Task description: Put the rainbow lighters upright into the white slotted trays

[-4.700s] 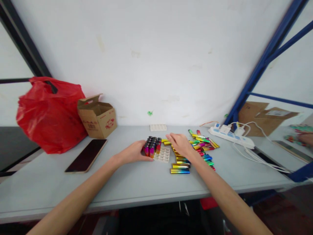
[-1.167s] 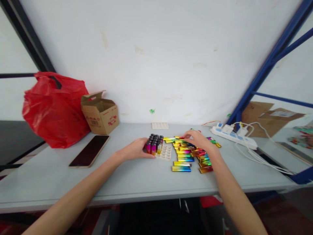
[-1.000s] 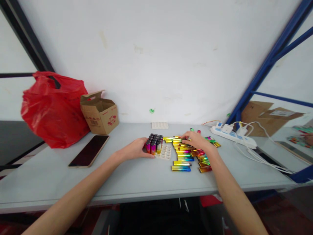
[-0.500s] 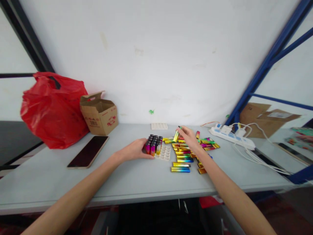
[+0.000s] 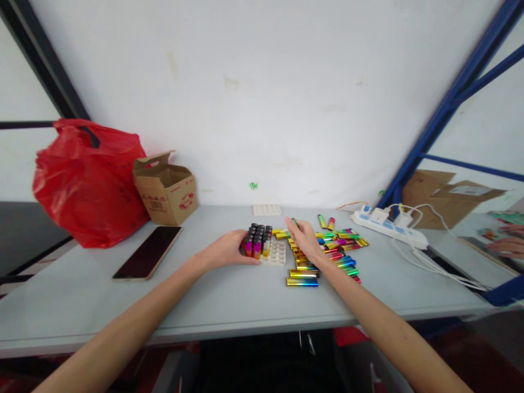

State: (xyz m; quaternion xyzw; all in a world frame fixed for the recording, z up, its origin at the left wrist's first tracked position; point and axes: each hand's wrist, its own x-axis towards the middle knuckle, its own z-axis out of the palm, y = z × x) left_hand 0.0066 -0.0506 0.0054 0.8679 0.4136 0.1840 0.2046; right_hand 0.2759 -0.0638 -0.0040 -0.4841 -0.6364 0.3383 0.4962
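Several lighters (image 5: 257,240) with black tops and shiny pink, purple and yellow bodies stand upright in the left part of a white tray (image 5: 276,254) with round holes. My left hand (image 5: 231,248) is curled around the left side of this group, thumb in front. My right hand (image 5: 302,236) is closed just right of the tray, above a loose pile of metallic, many-coloured lighters (image 5: 303,274). Between its fingers shows the green end of a lighter (image 5: 295,222); the rest of it is hidden by the hand.
Behind stands a second white tray (image 5: 267,210). On the left are a phone (image 5: 149,254), an open cardboard box (image 5: 166,191) and a red plastic bag (image 5: 88,185). A power strip (image 5: 388,228) with cables lies right. Another person's hand (image 5: 505,246) shows at the right edge.
My right hand has moved slightly left and down, towards the tray, and the lighter in it is now mostly hidden. My left hand stays at the standing lighters.
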